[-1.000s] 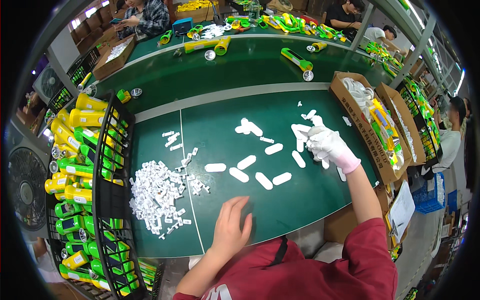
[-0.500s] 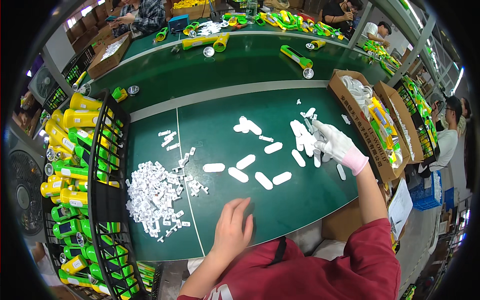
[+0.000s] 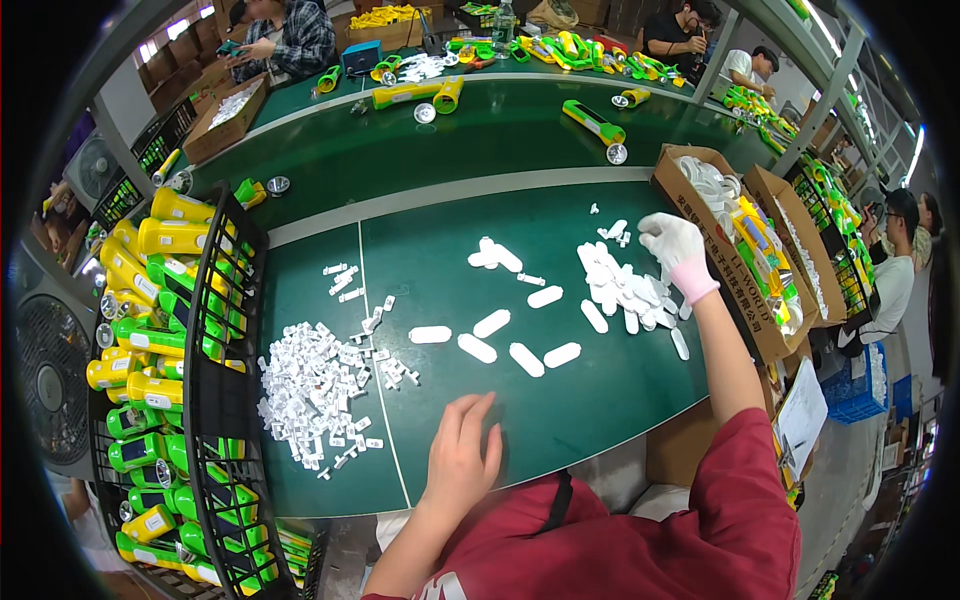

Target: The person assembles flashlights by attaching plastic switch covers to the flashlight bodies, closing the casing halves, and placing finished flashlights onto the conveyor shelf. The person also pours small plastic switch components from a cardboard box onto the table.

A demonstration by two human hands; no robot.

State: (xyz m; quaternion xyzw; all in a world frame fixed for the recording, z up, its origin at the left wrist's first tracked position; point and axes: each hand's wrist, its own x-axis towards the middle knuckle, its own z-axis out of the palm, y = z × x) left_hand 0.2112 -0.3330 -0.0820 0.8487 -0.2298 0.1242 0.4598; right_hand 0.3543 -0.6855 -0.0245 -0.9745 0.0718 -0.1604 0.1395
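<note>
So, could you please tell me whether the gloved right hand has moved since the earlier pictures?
Yes: the right hand has moved forward and to the right, closer to the nearest cardboard box.

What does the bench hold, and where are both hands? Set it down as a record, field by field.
Left hand: bare, at the green table's near edge, nothing visibly held
Right hand: white-gloved, fingers curled, beside the heap of white oval pieces; grip unclear
Table middle: scattered white oval pieces
Table left: pile of small white parts
Left side: black crate with yellow and green flashlights
Right side: cardboard box
</note>
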